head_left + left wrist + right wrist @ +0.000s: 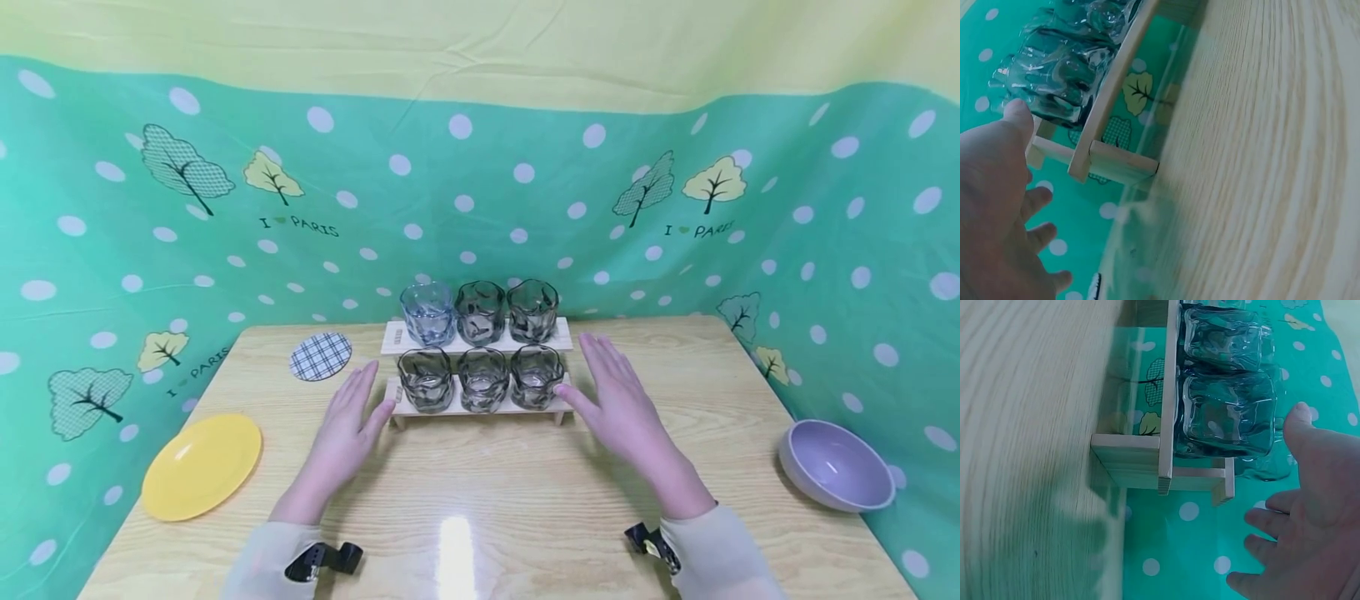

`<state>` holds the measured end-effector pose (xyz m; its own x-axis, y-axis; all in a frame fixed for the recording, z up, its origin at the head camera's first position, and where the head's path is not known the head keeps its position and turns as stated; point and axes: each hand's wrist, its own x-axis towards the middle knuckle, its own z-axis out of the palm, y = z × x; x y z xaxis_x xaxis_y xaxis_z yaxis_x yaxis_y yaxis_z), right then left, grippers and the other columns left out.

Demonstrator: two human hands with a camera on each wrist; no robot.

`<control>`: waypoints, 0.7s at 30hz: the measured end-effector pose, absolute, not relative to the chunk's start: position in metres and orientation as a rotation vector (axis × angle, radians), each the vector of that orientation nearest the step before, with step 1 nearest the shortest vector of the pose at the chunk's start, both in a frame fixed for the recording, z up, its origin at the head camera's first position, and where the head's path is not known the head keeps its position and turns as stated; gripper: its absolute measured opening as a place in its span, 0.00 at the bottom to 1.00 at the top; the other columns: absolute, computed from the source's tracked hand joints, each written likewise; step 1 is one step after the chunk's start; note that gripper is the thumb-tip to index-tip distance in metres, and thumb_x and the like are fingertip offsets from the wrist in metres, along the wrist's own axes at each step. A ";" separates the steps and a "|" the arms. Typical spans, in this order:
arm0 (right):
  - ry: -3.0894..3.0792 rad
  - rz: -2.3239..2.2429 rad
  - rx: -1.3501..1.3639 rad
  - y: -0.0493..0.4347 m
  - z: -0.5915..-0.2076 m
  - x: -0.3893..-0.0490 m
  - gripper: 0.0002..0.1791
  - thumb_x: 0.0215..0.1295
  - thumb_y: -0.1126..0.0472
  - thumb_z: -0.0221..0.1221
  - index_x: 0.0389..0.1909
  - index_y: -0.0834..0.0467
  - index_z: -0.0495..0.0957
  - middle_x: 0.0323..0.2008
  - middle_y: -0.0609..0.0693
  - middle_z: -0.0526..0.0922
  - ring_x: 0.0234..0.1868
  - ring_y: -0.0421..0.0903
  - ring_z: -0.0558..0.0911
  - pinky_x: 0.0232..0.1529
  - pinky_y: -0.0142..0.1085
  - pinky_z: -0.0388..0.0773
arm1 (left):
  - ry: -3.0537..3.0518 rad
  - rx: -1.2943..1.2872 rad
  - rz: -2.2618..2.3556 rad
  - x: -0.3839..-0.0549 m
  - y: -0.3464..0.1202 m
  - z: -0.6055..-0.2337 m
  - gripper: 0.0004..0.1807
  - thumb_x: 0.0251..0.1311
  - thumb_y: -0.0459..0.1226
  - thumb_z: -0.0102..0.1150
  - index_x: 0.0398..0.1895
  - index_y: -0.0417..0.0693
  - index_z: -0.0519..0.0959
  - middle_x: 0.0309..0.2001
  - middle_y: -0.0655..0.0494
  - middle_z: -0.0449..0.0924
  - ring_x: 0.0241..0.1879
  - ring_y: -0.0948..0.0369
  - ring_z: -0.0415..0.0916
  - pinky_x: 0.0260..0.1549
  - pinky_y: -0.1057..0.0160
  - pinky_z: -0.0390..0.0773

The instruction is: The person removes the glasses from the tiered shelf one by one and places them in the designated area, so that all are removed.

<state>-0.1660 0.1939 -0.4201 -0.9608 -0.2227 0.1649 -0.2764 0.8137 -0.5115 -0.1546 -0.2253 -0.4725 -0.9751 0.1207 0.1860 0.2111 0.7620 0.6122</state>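
Observation:
A two-tier wooden rack (468, 408) bears two rows of wavy glass tumblers. Along the lower tier stand three smoky grey glasses (483, 382). On the upper tier a bluish glass (427, 315) is at the left, with two grey glasses (532, 312) to its right. My left hand (347, 433) is at the rack's left end, fingers extended, thumb toward the front left glass (1054, 81). At the right end my right hand (626, 417) holds its fingers straight, thumb tip close by the front right glass (1229, 412). Neither hand grips anything.
A yellow plate (202, 468) lies at the table's left, with a checked round coaster (321, 357) behind it. At the right edge sits a purple bowl (836, 467). A green dotted cloth (480, 192) hangs behind and beside the wooden table (525, 517).

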 end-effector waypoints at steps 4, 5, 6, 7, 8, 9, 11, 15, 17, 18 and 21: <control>-2.889 0.933 0.392 0.193 -0.418 -0.169 0.54 0.81 0.31 0.56 0.92 0.51 0.42 0.89 0.60 0.45 0.89 0.64 0.45 0.85 0.64 0.42 | -2.805 -0.258 -1.070 -0.155 -0.228 -0.477 0.41 0.88 0.53 0.48 0.92 0.50 0.47 0.89 0.39 0.47 0.87 0.36 0.41 0.83 0.31 0.45; -2.885 0.953 0.391 0.193 -0.417 -0.170 0.53 0.81 0.32 0.57 0.92 0.50 0.42 0.89 0.60 0.46 0.88 0.64 0.45 0.85 0.66 0.44 | -2.800 -0.256 -1.089 -0.155 -0.228 -0.478 0.41 0.88 0.53 0.48 0.92 0.50 0.47 0.89 0.39 0.47 0.87 0.35 0.41 0.82 0.30 0.45; -2.885 0.971 0.388 0.192 -0.416 -0.170 0.53 0.81 0.33 0.58 0.92 0.49 0.42 0.89 0.60 0.46 0.88 0.65 0.46 0.84 0.68 0.46 | -2.796 -0.252 -1.108 -0.155 -0.228 -0.480 0.41 0.88 0.53 0.48 0.92 0.50 0.47 0.89 0.38 0.47 0.87 0.35 0.41 0.82 0.30 0.45; -2.883 0.986 0.383 0.192 -0.416 -0.171 0.53 0.81 0.34 0.59 0.92 0.48 0.42 0.89 0.59 0.47 0.88 0.65 0.47 0.83 0.69 0.47 | -2.790 -0.251 -1.130 -0.156 -0.228 -0.481 0.41 0.88 0.53 0.48 0.92 0.50 0.47 0.88 0.38 0.47 0.87 0.35 0.41 0.82 0.30 0.45; -2.879 1.002 0.383 0.192 -0.416 -0.172 0.52 0.82 0.35 0.59 0.92 0.48 0.43 0.89 0.60 0.47 0.88 0.65 0.48 0.82 0.70 0.48 | -2.781 -0.250 -1.152 -0.156 -0.227 -0.482 0.40 0.88 0.53 0.48 0.92 0.49 0.48 0.88 0.37 0.48 0.86 0.34 0.42 0.82 0.29 0.46; -2.875 1.019 0.379 0.191 -0.415 -0.172 0.52 0.82 0.36 0.60 0.92 0.47 0.43 0.89 0.60 0.48 0.88 0.66 0.49 0.82 0.71 0.49 | -2.774 -0.250 -1.172 -0.156 -0.227 -0.483 0.40 0.88 0.53 0.47 0.92 0.49 0.48 0.88 0.36 0.49 0.86 0.34 0.42 0.81 0.29 0.46; -2.864 1.050 0.379 0.190 -0.414 -0.173 0.51 0.82 0.38 0.61 0.92 0.47 0.44 0.89 0.60 0.50 0.87 0.67 0.51 0.81 0.72 0.51 | -2.754 -0.259 -1.224 -0.157 -0.226 -0.486 0.40 0.88 0.53 0.47 0.92 0.48 0.49 0.88 0.36 0.50 0.86 0.33 0.43 0.81 0.27 0.46; -2.846 1.106 0.379 0.187 -0.414 -0.175 0.52 0.80 0.41 0.65 0.92 0.48 0.45 0.88 0.60 0.53 0.86 0.66 0.55 0.81 0.72 0.53 | -2.715 -0.283 -1.325 -0.159 -0.226 -0.492 0.39 0.89 0.51 0.46 0.92 0.48 0.49 0.88 0.40 0.52 0.86 0.35 0.44 0.81 0.27 0.47; -2.839 1.120 0.382 0.185 -0.414 -0.175 0.53 0.79 0.42 0.66 0.92 0.48 0.46 0.87 0.59 0.55 0.85 0.66 0.56 0.80 0.71 0.54 | -2.696 -0.293 -1.382 -0.159 -0.226 -0.496 0.39 0.90 0.51 0.46 0.92 0.49 0.48 0.88 0.42 0.52 0.86 0.36 0.46 0.81 0.27 0.48; -2.834 1.127 0.385 0.185 -0.415 -0.175 0.53 0.79 0.42 0.67 0.92 0.49 0.47 0.87 0.59 0.56 0.85 0.66 0.57 0.80 0.71 0.54 | -2.689 -0.295 -1.405 -0.160 -0.226 -0.498 0.38 0.90 0.50 0.46 0.92 0.49 0.47 0.88 0.42 0.53 0.86 0.37 0.47 0.81 0.28 0.48; -2.816 1.143 0.388 0.184 -0.415 -0.174 0.53 0.78 0.42 0.68 0.91 0.51 0.49 0.85 0.60 0.60 0.84 0.65 0.60 0.80 0.70 0.56 | -2.663 -0.314 -1.469 -0.161 -0.225 -0.502 0.39 0.90 0.49 0.46 0.93 0.50 0.46 0.88 0.41 0.53 0.85 0.37 0.51 0.81 0.28 0.48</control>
<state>-0.1741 0.1842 -0.4152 -0.9649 -0.2035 0.1661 -0.2616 0.6900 -0.6748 -0.1612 -0.2254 -0.5019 -0.9755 0.1381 0.1715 0.2187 0.5183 0.8267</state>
